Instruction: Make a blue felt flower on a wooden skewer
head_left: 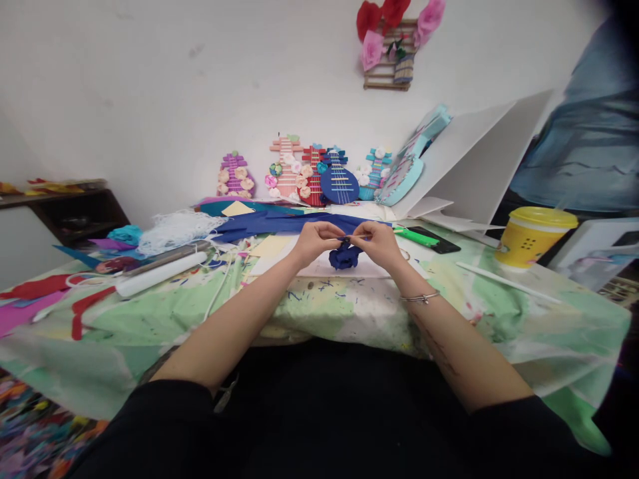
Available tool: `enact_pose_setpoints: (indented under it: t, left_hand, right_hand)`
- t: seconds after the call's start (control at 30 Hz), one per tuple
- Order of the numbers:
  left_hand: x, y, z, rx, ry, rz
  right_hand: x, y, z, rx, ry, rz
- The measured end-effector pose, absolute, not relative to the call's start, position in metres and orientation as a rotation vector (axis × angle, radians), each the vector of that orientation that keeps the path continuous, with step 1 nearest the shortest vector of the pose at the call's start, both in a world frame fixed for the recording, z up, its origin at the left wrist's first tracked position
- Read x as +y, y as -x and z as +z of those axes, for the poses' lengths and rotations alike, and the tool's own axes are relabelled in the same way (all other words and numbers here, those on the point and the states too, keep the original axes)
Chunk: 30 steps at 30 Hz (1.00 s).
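Observation:
Close together over a white sheet [279, 264], my left hand [319, 241] and my right hand [375, 243] both pinch the top of a dark blue paper flower [344, 257]. Its ruffled petals hang below my fingertips. A thin light stick shows at my fingers, though how it meets the flower is too small to make out. Just behind my hands lie strips of dark blue paper [279, 225]. Beside my right hand is a green cutter [417, 236] next to a black phone-like slab [443, 241].
Several decorated toy lutes, including a blue one [340, 183], lean on the wall. A yellow-lidded cup [535, 238] stands at the right, near a white stick [506, 282]. White shredded paper [174, 231] and a white roll [160, 274] lie at the left.

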<state>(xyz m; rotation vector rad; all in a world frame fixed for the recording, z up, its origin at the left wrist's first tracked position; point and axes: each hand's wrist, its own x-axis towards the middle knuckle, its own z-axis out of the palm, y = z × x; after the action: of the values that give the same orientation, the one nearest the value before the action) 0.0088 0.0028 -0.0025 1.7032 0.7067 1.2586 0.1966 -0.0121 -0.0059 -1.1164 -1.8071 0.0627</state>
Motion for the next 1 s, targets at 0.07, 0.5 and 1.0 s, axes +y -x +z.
enact_pose_setpoints:
  t: [0.07, 0.5, 1.0]
  left_hand:
    - [0.0023, -0.0083, -0.0014, 0.669, -1.706, 1.278]
    - [0.0043, -0.0055, 0.0019, 0.780, -1.686, 1.257]
    - [0.0017, -0.0081, 0.0012, 0.747, -1.768, 1.317]
  right_hand:
    - [-0.0130, -0.1966, -0.0053, -1.809, 1.114, 0.052]
    - [-0.0115, -0.1984, -0.0071, -1.902, 1.028, -0.065]
    - [-0.0124, -0.1969, -0.0073, -1.971, 1.027, -0.081]
